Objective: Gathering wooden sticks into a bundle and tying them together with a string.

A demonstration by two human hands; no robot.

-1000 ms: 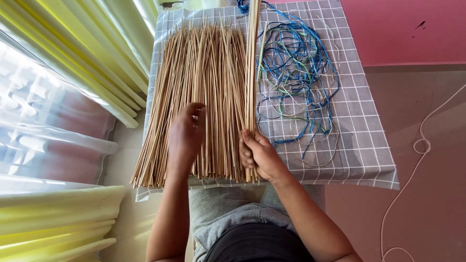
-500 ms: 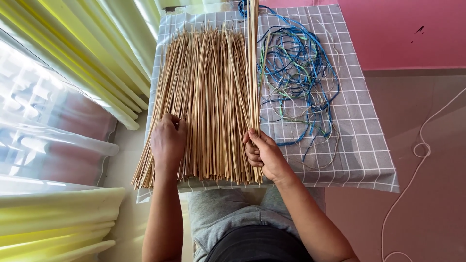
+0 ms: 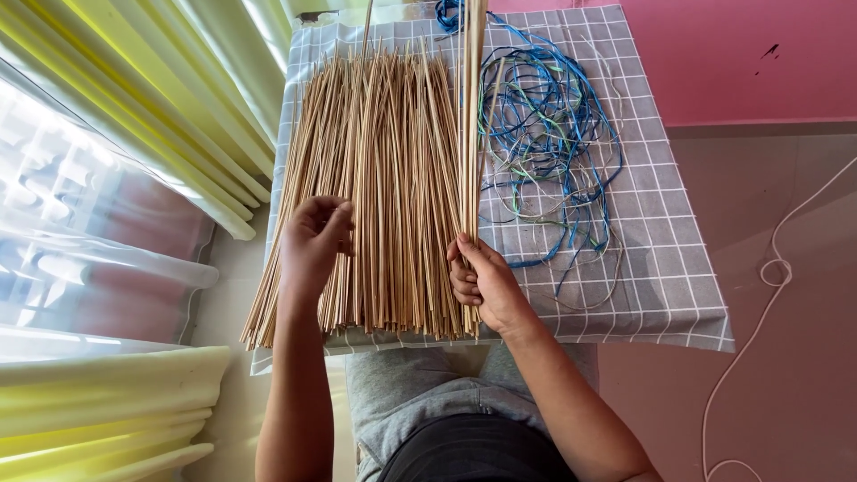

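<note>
Grey fabric of the person's clothing is showing at the near edge of the small table [image 3: 678, 303], which is wearing a grey checked cloth [image 3: 661, 223]. Just beyond that edge, the right hand [image 3: 480, 284] is closing around a thin bundle of sticks [image 3: 470, 116], gripping it near its lower end; the bundle is running lengthwise away from the person, its long axis pointing from the near edge toward the far edge and passing out of view at the top. The left hand [image 3: 312, 239] is hovering over the left part of the wide spread of pale sticks [image 3: 379, 187], its fingers curling and pinching at a single stick [image 3: 364, 36] that is reaching toward the far edge. The spread is lying flat on the cloth's left half, fanning slightly, its ends hanging over the near edge. Farther right, a loose tangle of blue and green cord [image 3: 544, 143] is lying on the cloth, touching the held bundle's side. A white cable [image 3: 768, 268] is trailing across the floor beyond the right edge.
</note>
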